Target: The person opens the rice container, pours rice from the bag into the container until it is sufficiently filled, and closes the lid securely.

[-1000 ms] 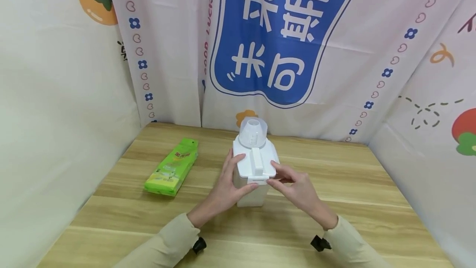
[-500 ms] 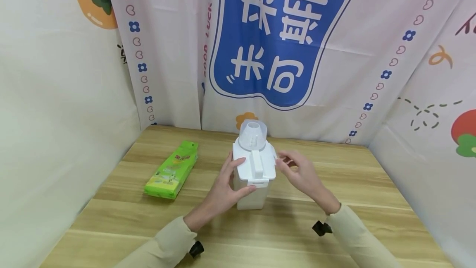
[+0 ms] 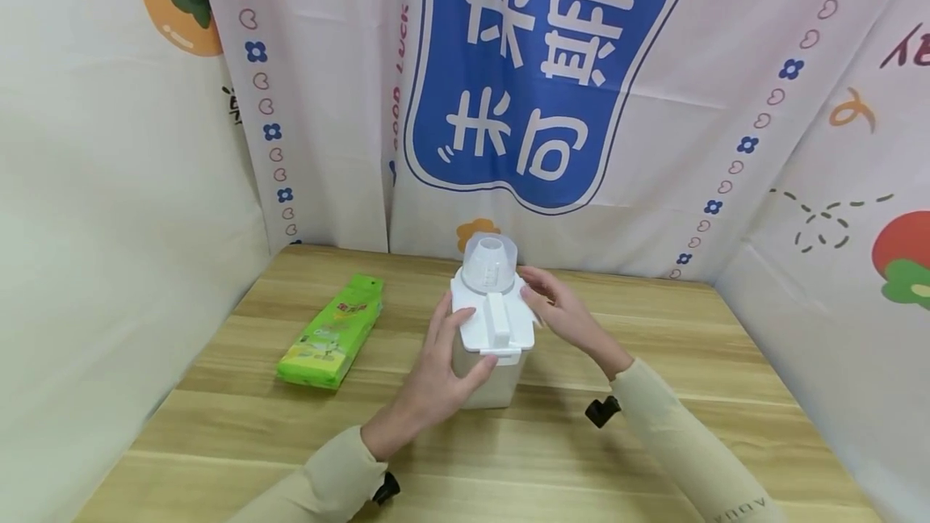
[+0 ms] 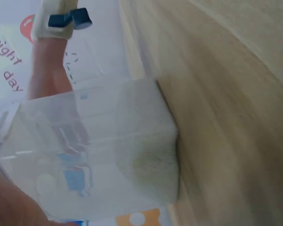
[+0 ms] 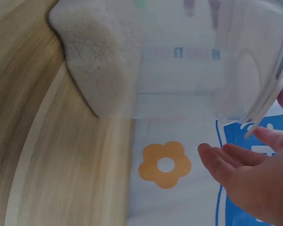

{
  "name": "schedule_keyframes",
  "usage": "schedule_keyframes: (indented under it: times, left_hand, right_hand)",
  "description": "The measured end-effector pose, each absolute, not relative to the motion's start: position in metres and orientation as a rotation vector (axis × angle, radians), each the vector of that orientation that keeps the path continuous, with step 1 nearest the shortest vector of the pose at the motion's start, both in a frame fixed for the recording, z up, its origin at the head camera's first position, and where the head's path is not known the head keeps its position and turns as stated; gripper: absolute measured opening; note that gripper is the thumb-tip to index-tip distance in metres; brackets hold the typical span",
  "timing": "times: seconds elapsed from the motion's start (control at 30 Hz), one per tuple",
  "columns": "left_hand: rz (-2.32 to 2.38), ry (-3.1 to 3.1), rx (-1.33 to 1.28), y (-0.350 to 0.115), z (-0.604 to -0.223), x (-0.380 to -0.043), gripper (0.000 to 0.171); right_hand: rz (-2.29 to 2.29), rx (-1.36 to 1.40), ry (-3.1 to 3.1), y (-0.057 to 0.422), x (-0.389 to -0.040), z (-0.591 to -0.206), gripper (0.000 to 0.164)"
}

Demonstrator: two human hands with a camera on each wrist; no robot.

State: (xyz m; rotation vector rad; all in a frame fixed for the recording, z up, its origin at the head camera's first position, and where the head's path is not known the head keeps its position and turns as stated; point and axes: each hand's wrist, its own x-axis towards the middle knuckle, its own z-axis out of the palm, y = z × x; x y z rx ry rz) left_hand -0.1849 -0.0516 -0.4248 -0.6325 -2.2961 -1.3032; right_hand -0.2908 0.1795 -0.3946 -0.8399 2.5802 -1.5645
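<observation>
A clear storage container (image 3: 483,386) with a white lid (image 3: 475,336) stands upright on the table, a clear measuring cup (image 3: 490,266) on top at the rear. Pale grains (image 5: 101,61) that look like rice fill its lower part. My left hand (image 3: 433,382) grips the lid's left side, its thumb by the front latch (image 3: 506,357). At the lid's right rear edge is my right hand (image 3: 563,315). In the right wrist view its thumb and a finger are at the lid's rim, while the other fingers extend loosely, apart from the clear wall.
A green and yellow packet (image 3: 334,337) lies to the left on the wooden table (image 3: 625,458). Printed cloth (image 3: 654,152) hangs behind the table and along both sides. A black device (image 3: 603,410) is strapped at the right wrist, another (image 3: 387,489) at the left.
My right hand has left the lid's front right corner and moved back along the right side to the rear. My left hand keeps its hold; the container stays in place.
</observation>
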Motion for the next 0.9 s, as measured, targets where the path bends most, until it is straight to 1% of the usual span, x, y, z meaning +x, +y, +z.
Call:
schedule_keyframes:
  times: [0.13, 0.33, 0.57, 0.7, 0.9]
  left_hand:
    - [-1.171, -2.252, -0.68, -0.049, -0.419, -0.185, 0.065]
    - [-0.958, -2.19, -0.788, -0.044, -0.413, -0.187, 0.053]
    - [-0.682, -2.183, -0.819, -0.039, -0.409, -0.186, 0.053]
    - [-0.584, -2.147, -0.822, -0.037, -0.408, -0.188, 0.05]
    - [-0.556, -2.129, -0.846, -0.037, -0.408, -0.189, 0.044]
  right_hand:
    - [-1.58, -0.818, 2.501, 0.179, -0.302, -0.398, 0.05]
    - [-1.536, -0.806, 2.451, 0.177, -0.313, -0.399, 0.05]
    - [-1.565, -0.743, 2.34, 0.174, -0.323, -0.396, 0.059]
    - [-1.64, -0.675, 2.293, 0.168, -0.327, -0.396, 0.057]
    - [-1.743, -0.574, 2.27, 0.16, -0.326, -0.401, 0.053]
